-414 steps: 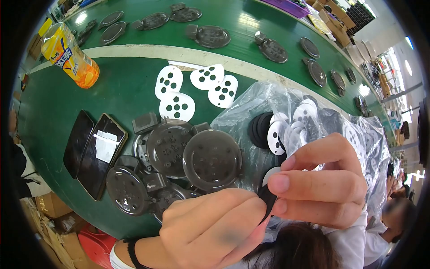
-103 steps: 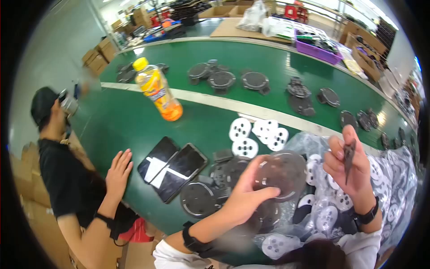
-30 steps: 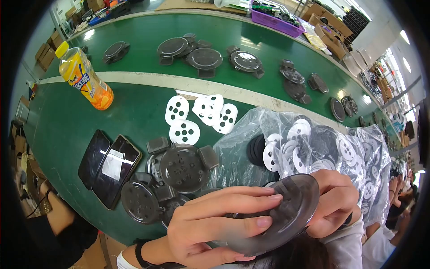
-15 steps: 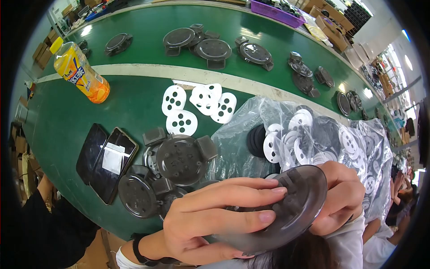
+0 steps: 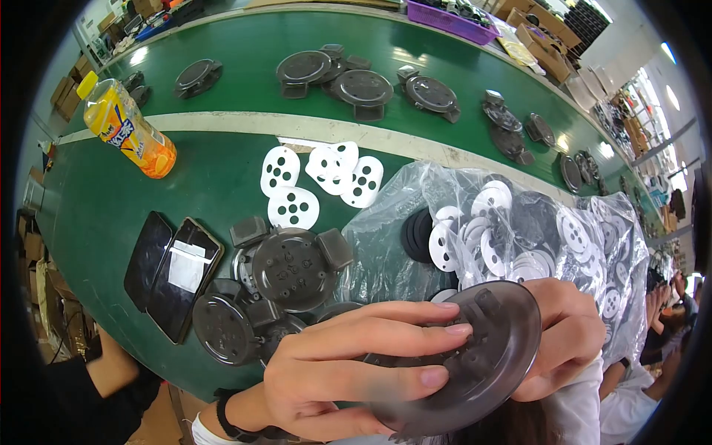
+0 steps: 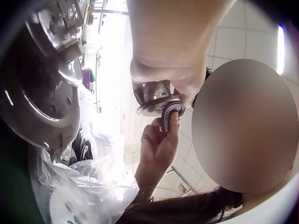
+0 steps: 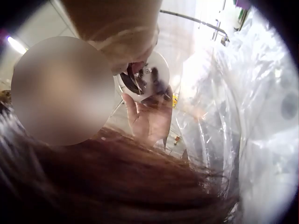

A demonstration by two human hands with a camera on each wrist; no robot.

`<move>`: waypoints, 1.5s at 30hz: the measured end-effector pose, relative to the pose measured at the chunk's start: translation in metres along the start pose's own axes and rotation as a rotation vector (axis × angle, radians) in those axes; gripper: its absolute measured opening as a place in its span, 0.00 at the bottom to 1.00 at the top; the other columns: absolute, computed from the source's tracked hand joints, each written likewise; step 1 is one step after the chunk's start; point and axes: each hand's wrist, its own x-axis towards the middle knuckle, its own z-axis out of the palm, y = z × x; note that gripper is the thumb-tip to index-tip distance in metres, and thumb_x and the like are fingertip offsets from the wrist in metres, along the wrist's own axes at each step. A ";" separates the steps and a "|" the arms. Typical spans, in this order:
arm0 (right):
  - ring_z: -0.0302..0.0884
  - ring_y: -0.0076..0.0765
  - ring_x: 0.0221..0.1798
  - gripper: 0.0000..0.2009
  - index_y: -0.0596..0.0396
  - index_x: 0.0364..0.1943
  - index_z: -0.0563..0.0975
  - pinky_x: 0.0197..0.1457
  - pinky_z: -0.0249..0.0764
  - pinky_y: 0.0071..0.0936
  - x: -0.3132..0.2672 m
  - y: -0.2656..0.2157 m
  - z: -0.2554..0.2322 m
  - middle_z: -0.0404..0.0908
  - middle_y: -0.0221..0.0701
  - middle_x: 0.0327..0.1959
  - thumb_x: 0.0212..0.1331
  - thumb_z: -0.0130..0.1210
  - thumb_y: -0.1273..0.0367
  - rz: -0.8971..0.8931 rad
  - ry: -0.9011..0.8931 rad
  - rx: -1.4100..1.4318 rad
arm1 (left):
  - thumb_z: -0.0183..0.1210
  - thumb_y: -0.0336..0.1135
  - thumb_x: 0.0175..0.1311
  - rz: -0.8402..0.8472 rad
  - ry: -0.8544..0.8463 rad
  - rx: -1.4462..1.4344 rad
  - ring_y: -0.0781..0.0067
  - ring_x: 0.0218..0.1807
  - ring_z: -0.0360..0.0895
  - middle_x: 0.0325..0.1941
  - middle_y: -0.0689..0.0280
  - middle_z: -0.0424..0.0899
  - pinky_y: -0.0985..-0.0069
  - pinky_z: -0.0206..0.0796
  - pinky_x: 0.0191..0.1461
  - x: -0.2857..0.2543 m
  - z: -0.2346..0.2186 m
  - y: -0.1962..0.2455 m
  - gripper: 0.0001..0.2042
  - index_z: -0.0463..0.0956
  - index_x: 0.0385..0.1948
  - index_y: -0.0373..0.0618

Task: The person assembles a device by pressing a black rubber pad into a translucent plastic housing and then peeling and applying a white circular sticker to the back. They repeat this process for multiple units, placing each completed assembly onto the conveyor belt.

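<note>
My left hand [image 5: 348, 371] holds a round, dark translucent plastic cover [image 5: 497, 348], tilted, with its fingers spread over one face. Behind the cover's far edge is my right hand [image 5: 560, 341], its fingers bent. In the left wrist view, the right hand [image 6: 156, 149] pinches a small round pad [image 6: 171, 117] with a black rim and pale face against the cover [image 6: 154, 105]. The right wrist view shows a black pad [image 7: 132, 83] at the cover's inner face. More dark covers [image 5: 293, 271] lie piled beside the left hand.
A clear plastic bag [image 5: 386, 245] of white and black hole-punched pads lies at right. Loose white hole-punched pieces [image 5: 293, 208], two phones [image 5: 174, 282] and an orange drink bottle [image 5: 130, 133] are on the green table. More covers [image 5: 363, 87] sit beyond the pale strip.
Earlier both hands worked at a black-and-white pad; then the left hand picked up a cover while the right held a dark pad. Over the last second both hands stay at the cover, shifting slightly.
</note>
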 end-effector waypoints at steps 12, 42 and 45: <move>0.60 0.23 0.11 0.17 0.56 0.29 0.69 0.18 0.62 0.19 0.004 -0.004 0.008 0.68 0.33 0.17 0.35 0.59 0.87 0.029 -0.027 0.038 | 0.61 0.30 0.51 -0.094 0.060 -0.178 0.32 0.51 0.67 0.48 0.43 0.72 0.39 0.54 0.55 -0.006 0.006 -0.004 0.17 0.71 0.43 0.35; 0.67 0.21 0.24 0.16 0.61 0.30 0.68 0.29 0.61 0.16 0.008 -0.001 -0.005 0.71 0.32 0.23 0.36 0.62 0.84 0.386 -0.107 -0.012 | 0.58 0.30 0.56 -0.209 0.370 -0.363 0.64 0.51 0.70 0.52 0.45 0.68 0.69 0.61 0.55 -0.010 0.015 0.001 0.16 0.69 0.42 0.27; 0.67 0.21 0.24 0.16 0.61 0.30 0.69 0.29 0.61 0.17 0.008 -0.001 -0.005 0.71 0.32 0.23 0.35 0.62 0.84 0.384 -0.108 -0.015 | 0.58 0.30 0.56 -0.208 0.355 -0.358 0.64 0.51 0.70 0.52 0.45 0.68 0.69 0.61 0.55 -0.011 0.015 0.000 0.16 0.69 0.42 0.28</move>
